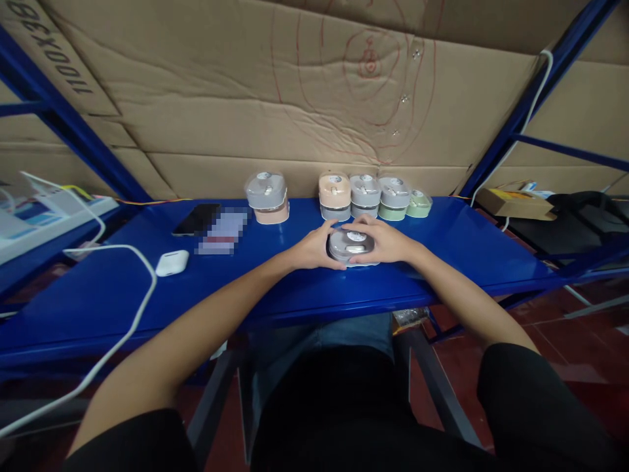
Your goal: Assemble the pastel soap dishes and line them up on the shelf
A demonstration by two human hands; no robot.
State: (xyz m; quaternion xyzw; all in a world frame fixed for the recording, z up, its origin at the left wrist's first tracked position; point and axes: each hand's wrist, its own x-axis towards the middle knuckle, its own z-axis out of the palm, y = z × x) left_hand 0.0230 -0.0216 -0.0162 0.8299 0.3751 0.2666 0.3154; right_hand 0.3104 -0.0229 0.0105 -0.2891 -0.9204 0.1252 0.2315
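Between my two hands is a small grey box with a clear lid [350, 244], a round white label and a light clasp on top. My left hand [315, 248] curves round its left side, thumb and fingers against it. From the right, my right hand [386, 240] wraps the other side, with fingers at the front and over the back. The box is low, near the front part of the blue table [295, 288]; its underside is mostly hidden. Behind it stand similar stacked boxes: peach over grey [335, 195], grey over grey [364, 195], and grey over green [394, 198].
A single green box [419, 204] ends the row. Further left stands a grey-over-pink stack [268, 196]. A phone [197, 219], a blurred-out rectangle [223, 231] and a white earbud case [171, 262] lie at left. A white cable [147, 298] crosses the table edge. Cardboard [221, 98] backs the table.
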